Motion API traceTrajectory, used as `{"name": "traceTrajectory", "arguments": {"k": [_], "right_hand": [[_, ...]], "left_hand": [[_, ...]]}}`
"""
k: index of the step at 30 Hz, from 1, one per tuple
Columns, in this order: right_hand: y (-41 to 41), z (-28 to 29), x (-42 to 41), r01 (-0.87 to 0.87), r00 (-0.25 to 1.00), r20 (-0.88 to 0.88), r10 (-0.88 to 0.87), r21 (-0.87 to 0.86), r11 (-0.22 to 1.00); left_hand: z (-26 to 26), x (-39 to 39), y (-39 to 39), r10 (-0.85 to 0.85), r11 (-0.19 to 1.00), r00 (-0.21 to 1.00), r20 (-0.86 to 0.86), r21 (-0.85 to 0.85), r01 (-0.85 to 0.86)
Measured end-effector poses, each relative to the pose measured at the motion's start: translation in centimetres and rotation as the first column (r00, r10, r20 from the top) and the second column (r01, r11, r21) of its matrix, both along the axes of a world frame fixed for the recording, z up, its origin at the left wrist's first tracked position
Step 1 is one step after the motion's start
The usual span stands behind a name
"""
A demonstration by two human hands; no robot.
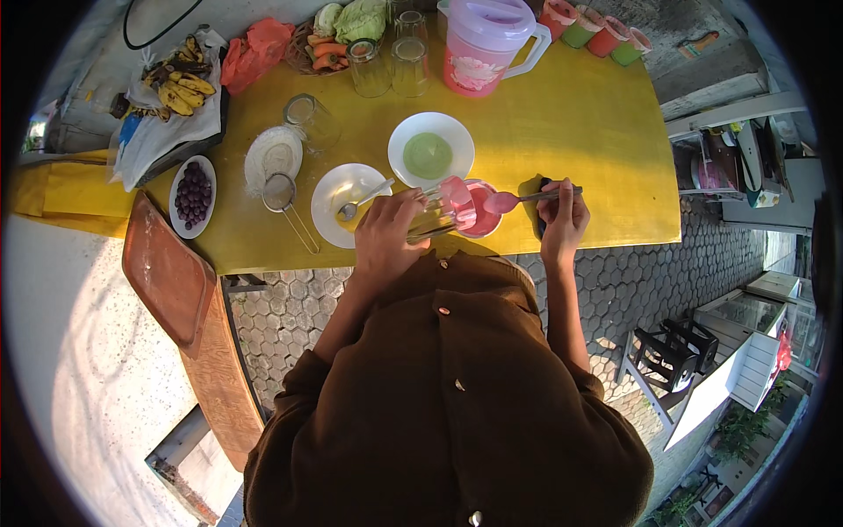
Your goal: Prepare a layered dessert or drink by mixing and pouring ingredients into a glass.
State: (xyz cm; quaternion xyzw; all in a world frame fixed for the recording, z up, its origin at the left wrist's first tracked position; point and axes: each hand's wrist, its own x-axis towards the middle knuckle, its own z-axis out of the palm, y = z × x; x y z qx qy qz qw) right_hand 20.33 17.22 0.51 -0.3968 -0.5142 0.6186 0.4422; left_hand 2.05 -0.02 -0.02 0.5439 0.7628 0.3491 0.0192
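Note:
My left hand (387,232) is closed around a clear glass (431,214), tilted on its side, with pink coating about its mouth. The mouth lies over the left edge of a bowl of pink mixture (486,225). In my right hand (564,217) is a metal spoon (543,195), its bowl covered in pink above that mixture. A dark object (543,224), partly hidden, lies beside my right fingers. Behind stands a white bowl with green mixture (428,156). Left of my left hand, a white bowl (327,197) holds a spoon and a little yellowish liquid.
A strainer (279,192) rests on a plate of white powder (257,155), near a bowl of dark round fruit (193,197) and an empty glass (311,122). Further back are bananas (184,89), vegetables (359,23), glasses (369,69), a pink pitcher (484,49) and several small coated cups (607,36).

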Motion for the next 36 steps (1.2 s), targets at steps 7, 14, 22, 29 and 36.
{"name": "traceTrajectory", "arguments": {"k": [7,14,22,29,36], "right_hand": [[-0.7,0.8,-0.8,-0.033,0.999,0.006,0.033,0.042,0.999],[-1.1,0.4,-1.4,-0.048,0.998,0.030,0.046,0.060,0.997],[-0.4,0.1,-0.5,-0.013,0.999,0.049,0.009,0.084,0.996],[-0.3,-0.8,-0.2,0.002,0.999,0.048,-0.005,0.081,0.997],[-0.5,-5.0,-0.3,-0.225,0.928,0.326,0.182,0.102,0.969]], "left_hand": [[0.2,0.2,0.3,-0.016,1.000,1.000,0.003,0.006,0.016],[0.3,0.2,0.3,-0.023,1.000,1.000,0.012,0.002,0.023],[0.3,0.1,0.2,-0.007,1.000,0.999,0.040,-0.003,0.007],[0.3,-0.3,0.1,0.035,0.996,0.918,0.396,-0.088,0.000],[-1.3,-0.7,-0.5,0.042,0.997,0.380,0.924,-0.065,0.048]]}}
